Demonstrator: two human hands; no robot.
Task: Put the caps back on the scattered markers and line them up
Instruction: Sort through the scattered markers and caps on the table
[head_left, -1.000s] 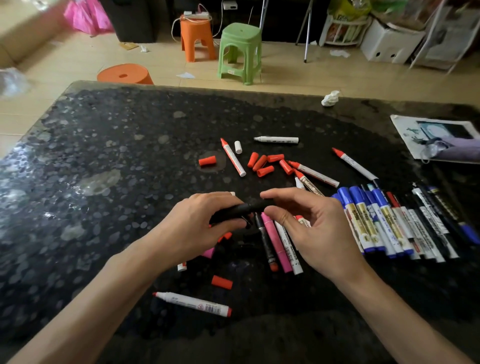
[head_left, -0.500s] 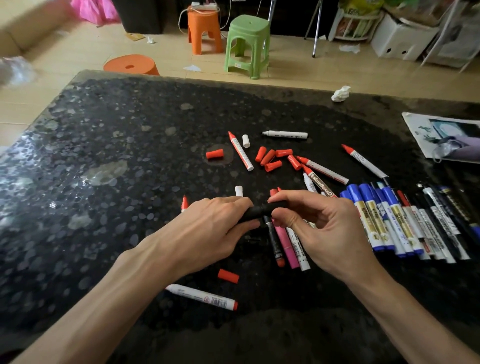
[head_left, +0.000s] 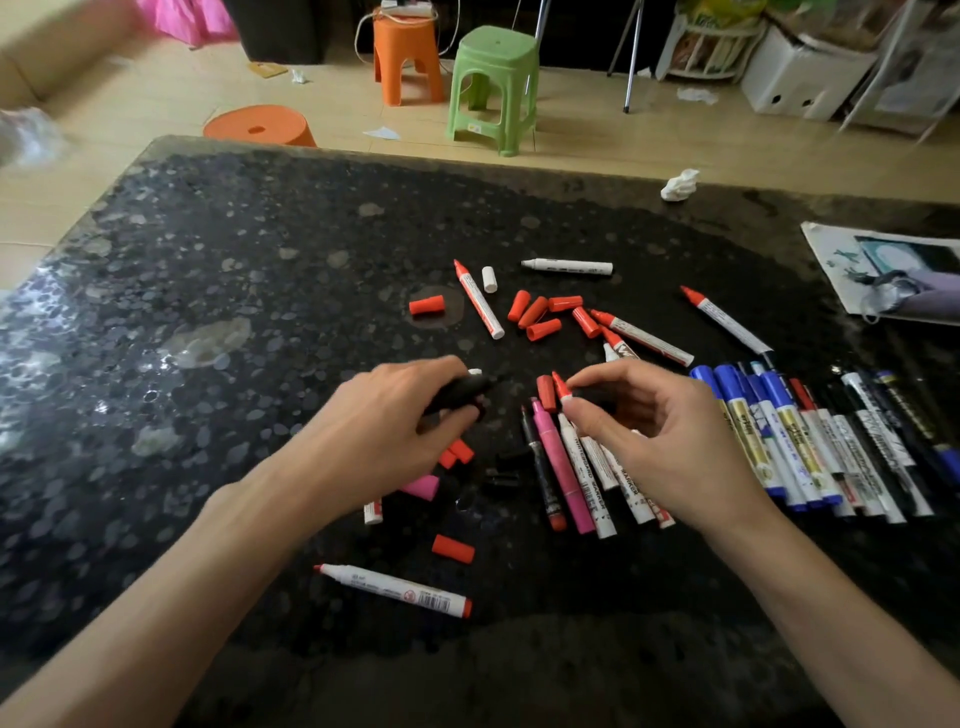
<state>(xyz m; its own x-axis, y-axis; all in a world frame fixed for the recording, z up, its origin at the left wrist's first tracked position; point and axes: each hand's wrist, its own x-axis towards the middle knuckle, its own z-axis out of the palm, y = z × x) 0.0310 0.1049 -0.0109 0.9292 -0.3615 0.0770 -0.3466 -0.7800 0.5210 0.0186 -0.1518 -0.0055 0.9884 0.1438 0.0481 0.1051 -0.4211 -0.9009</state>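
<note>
Left hand (head_left: 379, 441) gripping one black marker (head_left: 460, 389), right hand (head_left: 670, 447) curled, contents unclear, five red caps (head_left: 544, 330) clustered, speckled black table (head_left: 208, 260), one green stool (head_left: 493, 83).

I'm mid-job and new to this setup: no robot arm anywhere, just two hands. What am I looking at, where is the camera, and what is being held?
There is no machine: a person works with two bare hands, and the single view comes from a camera worn on their head, looking forward and down. The dark speckled table holds uncapped red-tipped markers, loose red caps in the middle, and a row of capped markers, blue and black, on the person's right. The left hand grips a black marker. The right hand has its fingers curled, perhaps round something small and dark; I cannot tell what.
</note>
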